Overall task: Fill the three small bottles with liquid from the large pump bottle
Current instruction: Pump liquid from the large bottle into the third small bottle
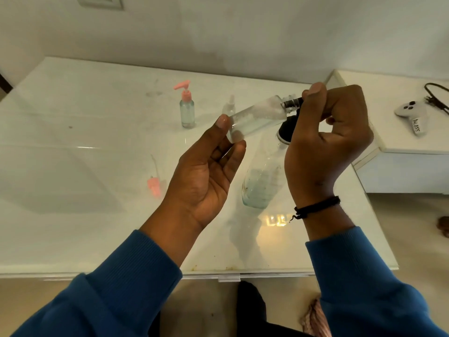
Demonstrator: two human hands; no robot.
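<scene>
The right hand (328,139) hides the black pump head of the large clear pump bottle (262,181). A small clear spray bottle (229,107), far behind, is blurred. The grey wall plate (100,1) is cut off at the top edge.

We see a small clear bottle (257,116) held tilted in the air, its open threaded neck raised to the right against the black nozzle of the large pump bottle (263,177), with white foam inside near the neck. The large clear bottle stands on the white table beneath, holding a little pale liquid at its bottom. Farther back stands a second small bottle (187,110), upright with a pink pump top, and beside it a third, faint clear one (229,107)
</scene>
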